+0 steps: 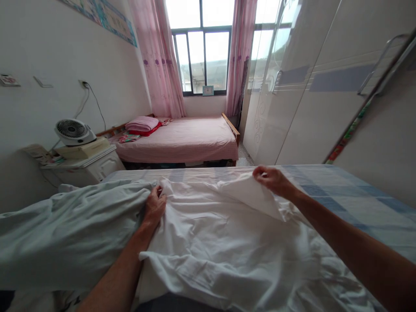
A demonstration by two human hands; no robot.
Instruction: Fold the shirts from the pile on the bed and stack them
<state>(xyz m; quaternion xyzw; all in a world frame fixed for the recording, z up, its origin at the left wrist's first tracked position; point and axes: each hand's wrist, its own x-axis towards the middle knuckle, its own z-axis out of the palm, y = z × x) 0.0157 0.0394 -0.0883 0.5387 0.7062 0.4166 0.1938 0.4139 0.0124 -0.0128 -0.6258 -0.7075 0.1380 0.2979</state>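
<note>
A creased white cloth (208, 225), perhaps a garment, lies spread over the bed in front of me. My left hand (156, 203) is closed on its far left edge, fingers bent around the fabric. Higher up on the right, my right hand (271, 180) pinches another part of the far edge and holds it raised, so a flap of the cloth folds over beneath it. Against my left forearm rests a pale grey-green cloth heap (81, 234), partly behind my left hand.
Under the cloths is a bed with a blue-and-white checked sheet (364, 203). Beyond it stands a pink-covered bed (195, 138) with folded bedding (143, 124). A small fan (74, 131) sits on a white cabinet (94, 167) at left. A glossy wardrobe (299, 117) lines the right.
</note>
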